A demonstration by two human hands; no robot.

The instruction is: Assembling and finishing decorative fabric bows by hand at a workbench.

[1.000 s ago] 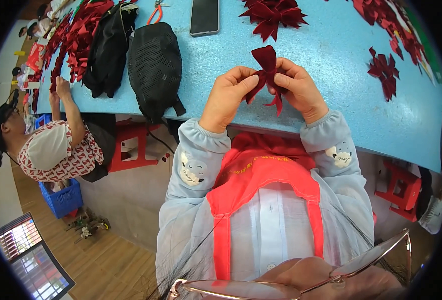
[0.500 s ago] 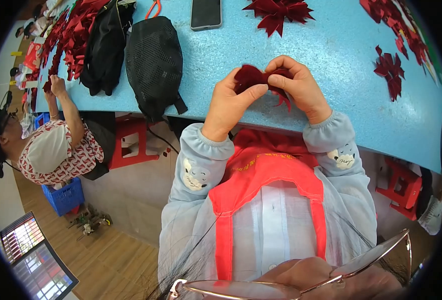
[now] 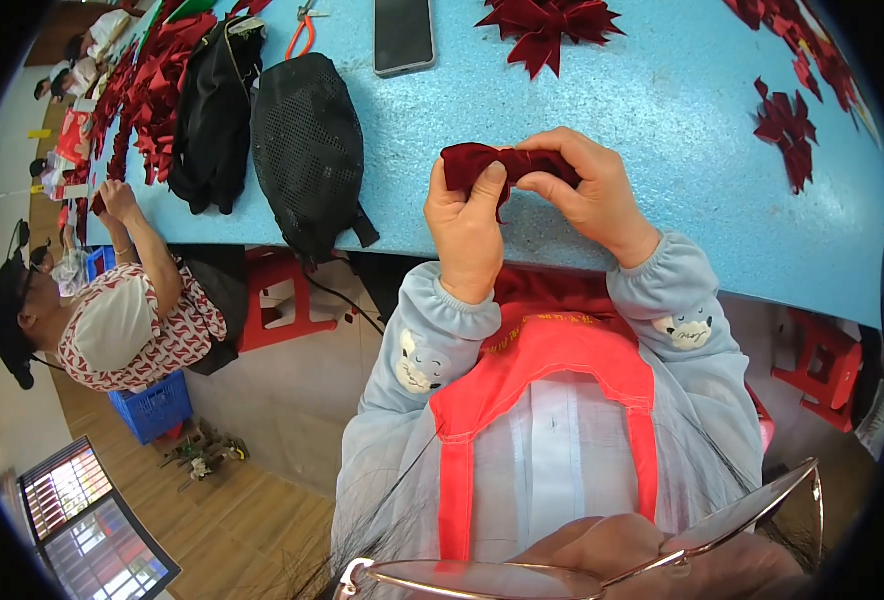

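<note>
Thumbs and fingers are pinching in both grips: the left hand is holding the left part of a dark red bow, its thumb pressing on the fabric, while the right hand is holding the right end between thumb and curled fingers. Beneath them, a blue bench is stretching across the scene, and the held bow is staying over its near side, in the middle. On the left, a co-worker in a patterned top is reaching both hands onto the bench. Heaped red ribbon is covering the far left. A red stool is standing near the co-worker. Right of the heap, a black mesh bag is lying beside a black cloth bundle. A wide red bow is lying far middle, a smaller red bow right, a phone between mesh bag and wide bow, and red-handled pliers just beyond the bag.
</note>
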